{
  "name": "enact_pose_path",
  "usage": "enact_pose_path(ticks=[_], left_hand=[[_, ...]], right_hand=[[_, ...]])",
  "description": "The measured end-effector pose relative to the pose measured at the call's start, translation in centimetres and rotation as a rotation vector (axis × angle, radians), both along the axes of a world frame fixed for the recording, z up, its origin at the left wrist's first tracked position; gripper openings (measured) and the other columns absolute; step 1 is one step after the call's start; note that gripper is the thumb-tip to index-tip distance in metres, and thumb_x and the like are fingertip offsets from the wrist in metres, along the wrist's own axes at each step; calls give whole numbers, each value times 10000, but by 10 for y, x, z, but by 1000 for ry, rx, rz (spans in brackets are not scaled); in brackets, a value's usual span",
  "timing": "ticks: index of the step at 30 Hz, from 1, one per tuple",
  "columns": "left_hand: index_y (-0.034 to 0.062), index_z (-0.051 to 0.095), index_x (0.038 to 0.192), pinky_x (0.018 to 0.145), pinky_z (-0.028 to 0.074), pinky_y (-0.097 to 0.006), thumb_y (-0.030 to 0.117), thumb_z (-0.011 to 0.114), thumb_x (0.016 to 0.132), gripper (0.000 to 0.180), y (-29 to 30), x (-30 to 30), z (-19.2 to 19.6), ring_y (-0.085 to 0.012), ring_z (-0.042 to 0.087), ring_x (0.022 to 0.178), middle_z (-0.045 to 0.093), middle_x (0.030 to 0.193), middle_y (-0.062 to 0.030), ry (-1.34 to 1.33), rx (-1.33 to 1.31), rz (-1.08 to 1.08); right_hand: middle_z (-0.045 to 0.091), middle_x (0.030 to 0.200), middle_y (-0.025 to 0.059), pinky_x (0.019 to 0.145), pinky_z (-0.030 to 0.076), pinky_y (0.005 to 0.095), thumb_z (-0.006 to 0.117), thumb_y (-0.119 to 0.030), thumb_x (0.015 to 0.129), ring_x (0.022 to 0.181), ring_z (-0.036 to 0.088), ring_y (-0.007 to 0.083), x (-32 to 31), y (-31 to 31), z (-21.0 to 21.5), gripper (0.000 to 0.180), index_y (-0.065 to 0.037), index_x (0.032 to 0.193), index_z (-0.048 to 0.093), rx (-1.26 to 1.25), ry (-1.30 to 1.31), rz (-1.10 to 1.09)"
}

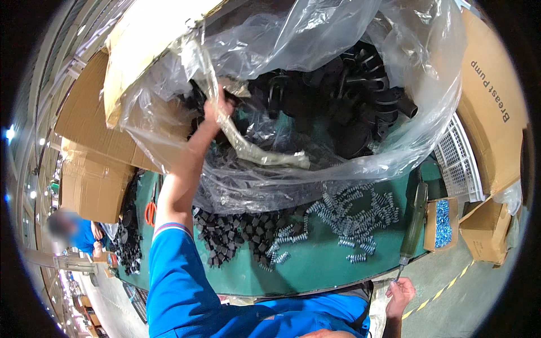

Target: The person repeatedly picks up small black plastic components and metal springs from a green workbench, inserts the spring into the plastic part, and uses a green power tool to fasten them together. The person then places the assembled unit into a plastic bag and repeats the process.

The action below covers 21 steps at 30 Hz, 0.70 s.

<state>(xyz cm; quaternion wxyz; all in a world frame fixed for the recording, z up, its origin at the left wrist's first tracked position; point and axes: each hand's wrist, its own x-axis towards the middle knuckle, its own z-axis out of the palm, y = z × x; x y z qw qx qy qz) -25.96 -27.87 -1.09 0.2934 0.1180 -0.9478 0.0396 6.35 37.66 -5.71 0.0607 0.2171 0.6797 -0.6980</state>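
Note:
My left hand [218, 107] reaches into a large clear plastic bag [253, 194] among black molded parts [344, 101]. A twisted strip of the plastic [242, 146] crosses over this hand, and its fingers are hidden and blurred. Beyond the table's front edge, at the lower right, my right hand [400, 294] is closed with fingertips pinched together. Just above those fingertips is the thin bit of a green powered screwdriver [414, 225]. Whatever small thing the right fingers hold is too small to name.
Small black blocks [236, 234] and metal springs [360, 217] lie piled on the green table [321, 276]. Orange-handled scissors [150, 213] are at left. A small box of blue-silver pieces [443, 224], cardboard boxes [96, 183] and a white crate [459, 160] stand around. Another person [84, 234] sits far left.

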Motion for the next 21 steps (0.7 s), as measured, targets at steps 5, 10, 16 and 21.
enact_pose_path(ticks=[5, 10, 16, 21], left_hand=[[-18, 493, 1260, 751, 519, -405, 104, 650, 790, 510, 76, 69, -20, -330, 615, 925, 584, 990, -196, -596, 316, -134], [60, 657, 970, 638, 507, -364, 92, 606, 791, 189, 118, 97, 27, -273, 637, 699, 643, 751, -130, -487, 268, -354], [71, 687, 971, 695, 534, -432, 241, 658, 784, 255, 170, 8, 91, -355, 667, 779, 668, 865, -193, -101, 290, -547], [60, 684, 1051, 922, 434, -448, 388, 696, 767, 434, 218, -114, 90, -362, 546, 1080, 575, 1176, -201, -222, 267, -408]], right_hand=[[554, 649, 17, 438, 376, 195, 640, -19, 810, 486, 485, 73, -1, -9, -2, 63, -23, 836, 584, -2, 26, -112], [551, 625, 21, 437, 374, 192, 655, -33, 817, 476, 491, 74, 1, -5, -6, 77, -17, 847, 585, 103, 45, -94], [577, 650, 35, 449, 415, 217, 651, -17, 826, 485, 536, 98, 7, -6, -8, 72, 0, 860, 590, 80, 99, -111], [587, 671, 52, 477, 475, 239, 622, 13, 836, 509, 572, 119, 5, -18, -2, 34, 17, 860, 598, -4, 59, -184]])
